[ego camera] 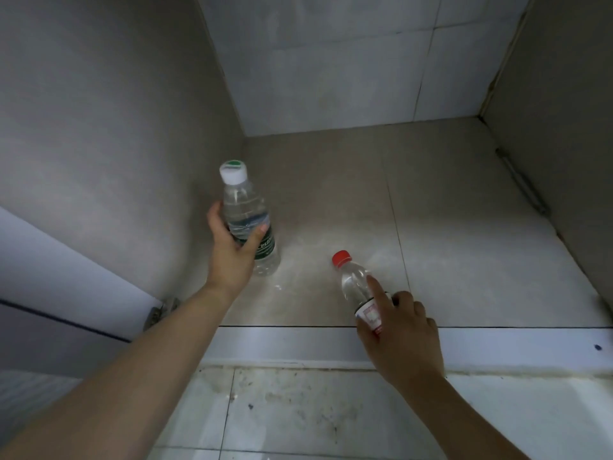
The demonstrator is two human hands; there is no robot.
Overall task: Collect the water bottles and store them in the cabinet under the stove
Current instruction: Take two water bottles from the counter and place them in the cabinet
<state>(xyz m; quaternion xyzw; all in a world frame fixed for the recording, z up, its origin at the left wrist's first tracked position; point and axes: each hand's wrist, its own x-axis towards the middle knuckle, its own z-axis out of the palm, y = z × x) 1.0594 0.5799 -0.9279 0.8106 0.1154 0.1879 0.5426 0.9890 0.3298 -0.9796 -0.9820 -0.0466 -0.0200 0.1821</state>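
A clear water bottle with a white cap and green label (243, 207) stands upright on the cabinet floor (447, 227), near the left wall. My left hand (232, 250) is wrapped around its middle. A second clear bottle with a red cap and a white and red label (353, 280) is tilted, cap pointing away from me, just inside the cabinet's front edge. My right hand (403, 333) grips its lower half, with the index finger lying along its side.
The cabinet is an open tiled box with a grey left wall (109, 127), a right wall (570, 127) and a tiled back (331, 61). An open door with its hinge (162, 313) is at the left. A stained tiled room floor (298, 410) lies below the sill.
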